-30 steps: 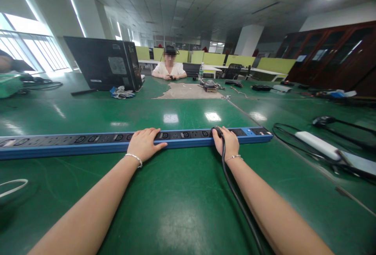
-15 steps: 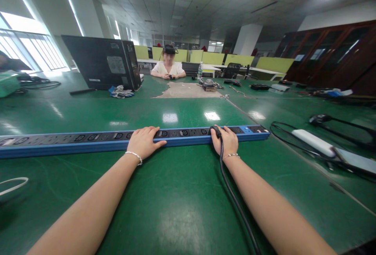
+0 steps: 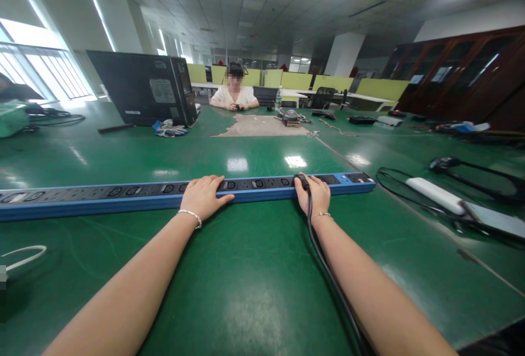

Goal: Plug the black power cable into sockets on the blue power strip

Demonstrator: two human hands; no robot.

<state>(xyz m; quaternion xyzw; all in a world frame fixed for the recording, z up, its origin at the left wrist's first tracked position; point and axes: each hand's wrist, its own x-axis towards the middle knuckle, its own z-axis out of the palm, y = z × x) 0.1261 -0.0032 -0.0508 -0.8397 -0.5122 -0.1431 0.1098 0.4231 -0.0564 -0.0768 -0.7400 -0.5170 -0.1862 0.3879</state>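
A long blue power strip (image 3: 262, 196) with black sockets lies across the green table. My left hand (image 3: 204, 196) grips it near the middle, fingers over the top and far edge, thumb stretched along the near side. Closer to the strip's right end, my right hand (image 3: 315, 194) is closed around a black power plug (image 3: 301, 180). The plug sits at a socket on the strip; how deep it goes in is hidden by the fingers. From it a black cable (image 3: 319, 252) runs down towards me beside my right forearm.
A black computer case (image 3: 141, 88) stands at the back left, with gloves (image 3: 169, 128) in front. Across the table (image 3: 246, 301) sits a person (image 3: 234, 93). To the right lie a white bar-shaped device (image 3: 435, 196), a phone-like slab (image 3: 496, 219) and loose cables.
Both hands keep their hold on the strip and plug. The strip's right end has shifted very slightly left in view, and the cable hangs a little closer to my right forearm.
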